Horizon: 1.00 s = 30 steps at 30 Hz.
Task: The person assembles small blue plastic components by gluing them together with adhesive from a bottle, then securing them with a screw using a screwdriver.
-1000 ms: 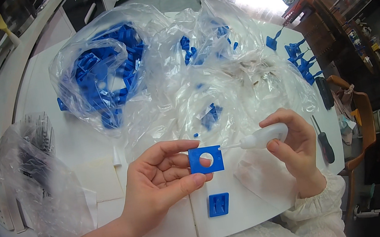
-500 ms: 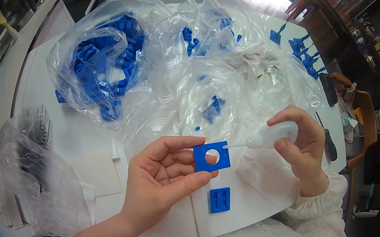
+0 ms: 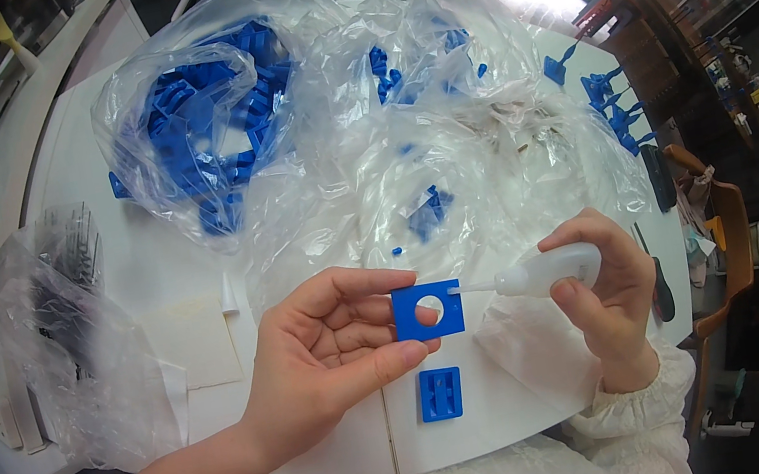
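White table: beneath everything, mostly covered by plastic.
Clear bag: at the far left, heaped with blue parts.
Left hand: thumb and index finger parted by the plate's height, gripping it; other fingers curled behind.
Right hand: thumb and fingers closed around the bottle.
Squeeze bottle: white, tilted nearly level, nozzle at the plate's upper right corner.
Holed plate: blue, between both hands, above the table.
Slotted block: blue, on the table below the plate.
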Motion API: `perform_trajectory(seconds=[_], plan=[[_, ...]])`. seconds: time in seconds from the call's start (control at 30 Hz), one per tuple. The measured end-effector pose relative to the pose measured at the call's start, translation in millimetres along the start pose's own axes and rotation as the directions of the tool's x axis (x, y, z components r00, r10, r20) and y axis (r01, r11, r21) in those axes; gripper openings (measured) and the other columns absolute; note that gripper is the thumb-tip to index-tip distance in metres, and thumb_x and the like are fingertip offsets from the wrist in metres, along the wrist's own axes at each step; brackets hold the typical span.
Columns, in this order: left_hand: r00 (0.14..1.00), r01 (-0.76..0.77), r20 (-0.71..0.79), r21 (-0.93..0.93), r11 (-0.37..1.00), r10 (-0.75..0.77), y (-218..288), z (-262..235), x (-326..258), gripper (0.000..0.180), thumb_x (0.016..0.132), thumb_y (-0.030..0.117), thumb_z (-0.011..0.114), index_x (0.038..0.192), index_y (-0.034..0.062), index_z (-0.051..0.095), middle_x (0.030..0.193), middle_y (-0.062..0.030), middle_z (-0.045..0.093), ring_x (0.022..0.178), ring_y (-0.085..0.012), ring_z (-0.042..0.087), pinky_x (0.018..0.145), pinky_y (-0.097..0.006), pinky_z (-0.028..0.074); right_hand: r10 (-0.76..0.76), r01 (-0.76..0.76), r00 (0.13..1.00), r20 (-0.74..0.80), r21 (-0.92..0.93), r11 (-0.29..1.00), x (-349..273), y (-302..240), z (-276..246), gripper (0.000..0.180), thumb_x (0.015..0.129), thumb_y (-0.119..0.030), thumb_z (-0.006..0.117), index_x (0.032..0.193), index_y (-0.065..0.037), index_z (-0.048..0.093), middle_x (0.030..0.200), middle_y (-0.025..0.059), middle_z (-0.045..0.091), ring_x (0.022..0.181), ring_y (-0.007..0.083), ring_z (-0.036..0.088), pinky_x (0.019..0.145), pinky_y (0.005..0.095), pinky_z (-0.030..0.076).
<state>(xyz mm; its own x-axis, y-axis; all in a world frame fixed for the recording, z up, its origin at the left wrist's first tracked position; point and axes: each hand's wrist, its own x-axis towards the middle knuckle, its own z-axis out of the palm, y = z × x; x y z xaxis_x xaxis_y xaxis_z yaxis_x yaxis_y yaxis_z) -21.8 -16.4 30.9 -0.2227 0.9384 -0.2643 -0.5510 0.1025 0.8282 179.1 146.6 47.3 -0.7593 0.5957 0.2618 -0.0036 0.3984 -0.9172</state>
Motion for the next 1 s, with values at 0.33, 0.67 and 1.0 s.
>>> perform_trajectory(seconds=[0.33, 0.67, 1.0], plan=[[1.0, -0.005, 0.0, -0.008, 1.0, 0.005, -0.3, 0.4, 1.7, 0.045, 0.074, -0.012, 0.068, 0.116, -0.004, 0.052, 0.102, -0.0185, 0.067, 0.094, -0.0226, 0.068, 0.086, -0.032, 0.056, -0.002, 0.005, 0.999, -0.04, 0.071, 0.997, -1.3, 0.7, -0.9, 0.031, 0.075, -0.001, 0.068, 0.105, 0.004, 0.061, 0.09, 0.0064, 0.058, 0.079, 0.011, 0.054, 0.07, 0.0215, 0.04], [1.0, -0.002, -0.019, -0.028, 1.0, 0.001, -0.2, 0.6, 0.7, 0.047, 0.073, -0.013, 0.069, 0.117, -0.0038, 0.051, 0.103, -0.0176, 0.066, 0.094, -0.0219, 0.068, 0.088, -0.033, 0.056, -0.016, 0.015, 0.999, 0.032, 0.055, 0.998, -3.3, -2.2, -4.4, 0.031, 0.071, -0.001, 0.067, 0.102, 0.004, 0.062, 0.09, 0.0076, 0.059, 0.08, 0.012, 0.056, 0.07, 0.0224, 0.041], [1.0, 0.006, -0.027, -0.008, 1.0, -0.006, 2.0, 1.4, 0.4, 0.047, 0.073, -0.014, 0.069, 0.115, -0.0034, 0.051, 0.103, -0.0171, 0.066, 0.094, -0.0218, 0.068, 0.087, -0.032, 0.055, -0.04, 0.04, 0.998, 0.046, -0.014, 0.999, -2.4, 0.3, -2.9, 0.032, 0.068, 0.002, 0.067, 0.1, 0.004, 0.062, 0.09, 0.0092, 0.06, 0.078, 0.0139, 0.057, 0.069, 0.0235, 0.042]])
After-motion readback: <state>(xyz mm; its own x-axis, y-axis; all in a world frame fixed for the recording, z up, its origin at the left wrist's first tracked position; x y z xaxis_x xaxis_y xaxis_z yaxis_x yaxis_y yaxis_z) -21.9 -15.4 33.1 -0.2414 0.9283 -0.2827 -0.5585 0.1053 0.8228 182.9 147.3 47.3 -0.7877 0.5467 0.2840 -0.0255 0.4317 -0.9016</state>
